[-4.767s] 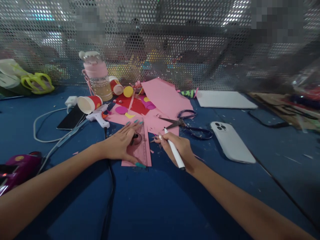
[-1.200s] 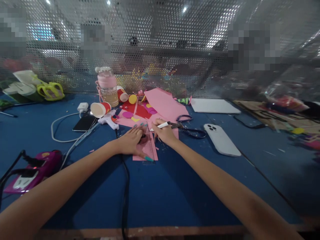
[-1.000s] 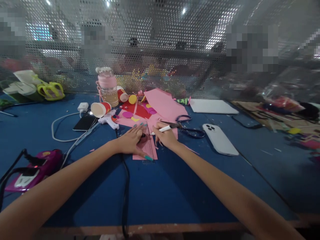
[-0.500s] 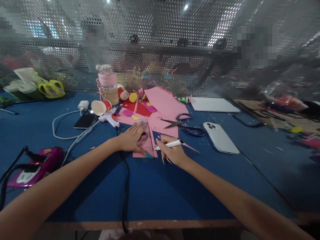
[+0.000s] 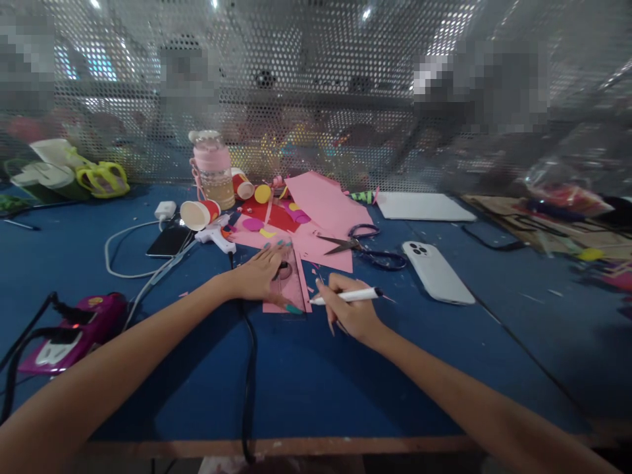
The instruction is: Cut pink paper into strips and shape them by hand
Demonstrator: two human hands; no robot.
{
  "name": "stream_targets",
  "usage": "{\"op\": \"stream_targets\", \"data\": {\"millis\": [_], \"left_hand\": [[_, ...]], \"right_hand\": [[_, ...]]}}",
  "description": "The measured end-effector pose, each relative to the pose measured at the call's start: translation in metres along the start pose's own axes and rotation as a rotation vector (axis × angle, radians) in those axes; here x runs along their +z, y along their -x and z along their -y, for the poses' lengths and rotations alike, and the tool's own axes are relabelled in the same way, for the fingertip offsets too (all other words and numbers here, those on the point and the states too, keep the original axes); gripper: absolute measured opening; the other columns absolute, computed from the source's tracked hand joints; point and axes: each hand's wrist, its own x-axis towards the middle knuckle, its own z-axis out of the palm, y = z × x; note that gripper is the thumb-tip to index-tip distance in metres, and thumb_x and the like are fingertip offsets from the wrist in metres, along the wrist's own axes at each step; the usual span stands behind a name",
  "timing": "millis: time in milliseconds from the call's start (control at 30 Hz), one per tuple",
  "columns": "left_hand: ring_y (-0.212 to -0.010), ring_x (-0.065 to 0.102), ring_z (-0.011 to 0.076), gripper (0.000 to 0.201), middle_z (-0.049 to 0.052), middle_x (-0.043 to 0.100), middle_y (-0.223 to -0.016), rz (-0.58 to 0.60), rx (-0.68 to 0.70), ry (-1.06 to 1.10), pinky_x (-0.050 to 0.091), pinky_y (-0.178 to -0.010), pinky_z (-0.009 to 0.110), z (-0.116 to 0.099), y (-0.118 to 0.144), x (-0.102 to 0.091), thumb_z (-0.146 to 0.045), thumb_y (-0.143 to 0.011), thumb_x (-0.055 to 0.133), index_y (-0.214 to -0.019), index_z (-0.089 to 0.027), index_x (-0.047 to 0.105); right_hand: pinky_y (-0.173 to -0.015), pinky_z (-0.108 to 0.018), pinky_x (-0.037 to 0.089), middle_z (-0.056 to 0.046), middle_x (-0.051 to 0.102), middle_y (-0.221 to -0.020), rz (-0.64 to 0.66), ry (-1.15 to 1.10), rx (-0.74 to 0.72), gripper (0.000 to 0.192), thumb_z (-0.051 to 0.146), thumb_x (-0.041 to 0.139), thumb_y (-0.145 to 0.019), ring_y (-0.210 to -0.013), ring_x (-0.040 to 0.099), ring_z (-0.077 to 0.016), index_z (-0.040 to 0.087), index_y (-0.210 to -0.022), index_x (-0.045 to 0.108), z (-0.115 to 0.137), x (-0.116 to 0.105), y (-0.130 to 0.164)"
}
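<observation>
My left hand (image 5: 257, 273) lies flat with fingers spread, pressing a see-through flat piece (image 5: 284, 273) onto a strip of pink paper (image 5: 303, 289). A dark bar and a ring show on that clear piece; its kind is not plain, and part of it is under my palm. In my right hand (image 5: 353, 309) is a white marker (image 5: 348, 296) with a black end. Its tip points left, at the right edge of the pink strip; whether it touches is too small to tell. Scissors (image 5: 363, 247) with dark blue handles lie slightly open beyond my right hand.
Pink sheets (image 5: 326, 201) and coloured scraps lie behind my hands. A white glue gun (image 5: 217, 237), paper cup (image 5: 197, 214), bottle (image 5: 213, 168) and black phone (image 5: 170, 239) stand or lie left. A white phone (image 5: 437, 272) lies right. A black cable (image 5: 247, 375) runs toward the front edge.
My right hand has moved a little right and toward me, with the marker now lying flatter and its tip lower along the strip's edge. My left hand keeps its place.
</observation>
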Motion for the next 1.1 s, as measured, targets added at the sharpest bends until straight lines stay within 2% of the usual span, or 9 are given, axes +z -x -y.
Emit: {"op": "stream_targets", "data": {"millis": [100,200,300,400,467,567,633,800,1100], "left_hand": [[-0.134,0.003,0.0331,0.108,0.026,0.009,-0.144,0.028,-0.003,-0.046,0.006,-0.107,0.049,0.003,-0.001,-0.006,-0.068,-0.062,0.052,-0.136,-0.002,0.010],[-0.134,0.000,0.0364,0.112,0.029,0.005,-0.144,0.070,-0.084,-0.116,0.005,-0.106,0.052,0.011,0.001,-0.015,-0.064,-0.060,0.056,-0.136,0.000,0.006],[-0.133,0.000,0.0381,0.112,0.029,0.001,-0.144,0.085,-0.170,-0.144,0.011,-0.105,0.051,0.023,0.005,-0.024,-0.062,-0.060,0.057,-0.137,-0.001,0.002],[-0.134,0.004,0.0353,0.099,0.027,0.006,-0.144,0.027,-0.147,-0.187,0.014,-0.105,0.048,0.028,0.008,-0.028,-0.058,-0.068,0.054,-0.136,-0.004,0.007],[-0.134,0.012,0.0336,0.082,0.025,0.017,-0.143,-0.069,-0.109,-0.232,0.016,-0.104,0.047,0.024,0.008,-0.030,-0.053,-0.075,0.049,-0.133,-0.006,0.017],[-0.122,0.036,0.0297,0.043,0.022,0.044,-0.126,-0.185,-0.058,-0.257,0.030,-0.097,0.043,0.010,0.007,-0.030,-0.039,-0.086,0.038,-0.117,-0.009,0.038],[-0.104,0.048,0.0266,0.028,0.020,0.053,-0.108,-0.161,-0.034,-0.263,0.039,-0.087,0.039,-0.001,0.006,-0.030,-0.029,-0.088,0.031,-0.102,-0.010,0.044],[-0.084,0.053,0.0224,0.021,0.013,0.055,-0.092,-0.040,0.002,-0.263,0.043,-0.075,0.033,-0.015,0.007,-0.022,-0.028,-0.083,0.037,-0.097,-0.012,0.042],[-0.079,0.053,0.0206,0.017,0.010,0.056,-0.085,-0.074,0.073,-0.322,0.042,-0.072,0.031,-0.020,0.008,-0.020,-0.018,-0.075,0.040,-0.091,-0.014,0.043]], "right_hand": [[-0.026,-0.020,0.027,0.008,0.040,-0.029,-0.146,-0.115,0.035,0.042,0.046,0.057,-0.074,-0.022,0.033,-0.0064,0.022,-0.047,0.035,-0.001,0.002,-0.013],[-0.022,-0.018,0.019,0.009,0.040,-0.028,-0.200,-0.252,0.077,0.039,0.047,0.060,-0.070,-0.019,0.029,-0.0054,0.021,-0.049,0.039,-0.006,0.007,-0.031],[-0.022,-0.017,0.015,0.011,0.035,-0.025,-0.251,-0.382,0.099,0.037,0.048,0.062,-0.069,-0.018,0.025,-0.0040,0.020,-0.051,0.043,-0.014,0.012,-0.044],[-0.023,-0.017,0.016,0.012,0.032,-0.024,-0.293,-0.477,0.090,0.039,0.045,0.066,-0.065,-0.018,0.021,-0.0027,0.020,-0.049,0.041,-0.020,0.009,-0.049],[-0.023,-0.017,0.016,0.011,0.033,-0.025,-0.303,-0.517,0.092,0.038,0.044,0.067,-0.063,-0.018,0.022,-0.0032,0.021,-0.049,0.040,-0.022,0.005,-0.049],[-0.022,-0.018,0.021,0.007,0.042,-0.029,-0.254,-0.552,0.138,0.035,0.051,0.053,-0.069,-0.020,0.032,-0.0071,0.022,-0.053,0.043,-0.021,0.000,-0.046],[-0.022,-0.019,0.026,0.004,0.049,-0.035,-0.169,-0.578,0.170,0.036,0.054,0.042,-0.073,-0.024,0.040,-0.0099,0.022,-0.058,0.047,-0.018,-0.001,-0.043],[-0.031,-0.024,0.040,0.000,0.058,-0.046,-0.026,-0.643,0.185,0.036,0.054,0.041,-0.073,-0.035,0.053,-0.0139,0.021,-0.062,0.050,-0.007,0.004,-0.032],[-0.034,-0.025,0.044,0.001,0.056,-0.043,-0.019,-0.691,0.202,0.031,0.050,0.048,-0.072,-0.038,0.055,-0.0152,0.021,-0.063,0.053,-0.005,0.009,-0.028]]}}
